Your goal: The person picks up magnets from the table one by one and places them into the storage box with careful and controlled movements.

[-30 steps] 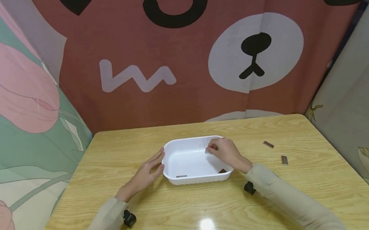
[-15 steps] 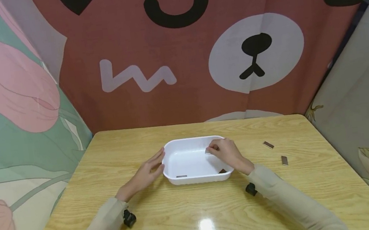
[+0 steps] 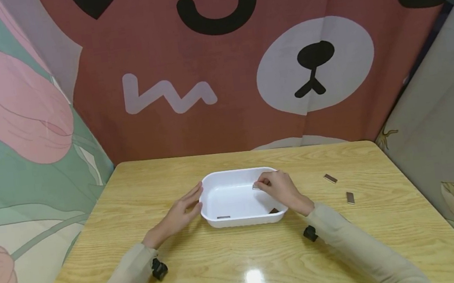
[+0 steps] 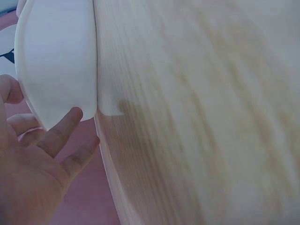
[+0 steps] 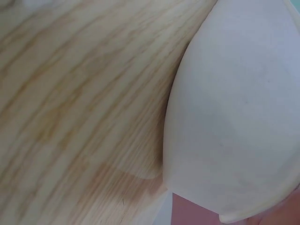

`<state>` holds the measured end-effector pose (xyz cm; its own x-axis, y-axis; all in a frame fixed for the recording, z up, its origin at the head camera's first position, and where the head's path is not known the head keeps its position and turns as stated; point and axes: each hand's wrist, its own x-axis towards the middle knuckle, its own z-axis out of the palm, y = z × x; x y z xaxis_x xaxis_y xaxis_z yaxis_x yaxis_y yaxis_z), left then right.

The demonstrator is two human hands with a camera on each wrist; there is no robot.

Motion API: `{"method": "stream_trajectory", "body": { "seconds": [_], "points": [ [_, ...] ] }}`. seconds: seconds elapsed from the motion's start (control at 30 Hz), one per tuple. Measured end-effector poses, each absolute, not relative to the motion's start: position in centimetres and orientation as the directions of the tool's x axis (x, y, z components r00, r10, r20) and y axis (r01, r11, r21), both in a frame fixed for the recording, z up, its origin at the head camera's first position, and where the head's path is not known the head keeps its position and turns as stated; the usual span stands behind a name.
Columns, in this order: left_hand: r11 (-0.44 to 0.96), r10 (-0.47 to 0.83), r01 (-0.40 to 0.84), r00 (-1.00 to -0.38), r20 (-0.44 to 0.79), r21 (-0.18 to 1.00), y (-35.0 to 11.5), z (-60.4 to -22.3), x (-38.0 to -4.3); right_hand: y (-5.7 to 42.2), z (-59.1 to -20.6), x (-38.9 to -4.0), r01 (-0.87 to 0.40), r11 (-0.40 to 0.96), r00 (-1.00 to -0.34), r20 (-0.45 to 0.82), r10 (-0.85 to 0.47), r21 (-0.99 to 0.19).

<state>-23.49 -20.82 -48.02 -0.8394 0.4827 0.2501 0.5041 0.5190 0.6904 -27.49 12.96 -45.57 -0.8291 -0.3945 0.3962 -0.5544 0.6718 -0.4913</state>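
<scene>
A white plastic basin [image 3: 243,221] stands mid-table. My left hand [image 3: 180,212] rests against its left end; in the left wrist view the hand's fingers [image 4: 63,129] lie loosely extended along the outer wall. Over the right end reaches my right hand [image 3: 278,187], thumb and fingertips pinching a small flat rectangular piece [image 3: 255,187], mostly covered by the fingers. Two brown pieces show inside the basin, one piece [image 3: 223,217] at front left, another piece [image 3: 274,211] at front right. The right wrist view has mainly the basin's outer wall [image 5: 229,108]; the hand is nearly all hidden there.
On the wooden table [image 3: 224,260], right of the basin, lie two more brown pieces with silvery edges: a farther piece [image 3: 330,178] and a nearer piece [image 3: 350,197]. A printed bear curtain [image 3: 242,125] hangs behind the table's back edge, with patterned cloths at both sides.
My right forearm has shifted very slightly right, its fingers staying at the same spot in the basin. The left hand and the loose pieces have not moved.
</scene>
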Motion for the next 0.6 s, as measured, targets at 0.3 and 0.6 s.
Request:
{"method": "stream_trajectory", "body": {
  "seconds": [0.3,0.6],
  "points": [
    [0.523,0.481,0.518,-0.835,0.268,0.677,-20.71,-47.82,-23.4,13.07,-45.27,-27.27,-0.544,0.672,-0.837,0.384,-0.39,-0.503],
    [0.525,0.476,0.501,-0.843,0.25,0.688,-20.84,-48.07,-23.57,13.34,-45.27,-27.25,-0.53,0.685,-0.846,0.37,-0.384,-0.501]
  ]
}}
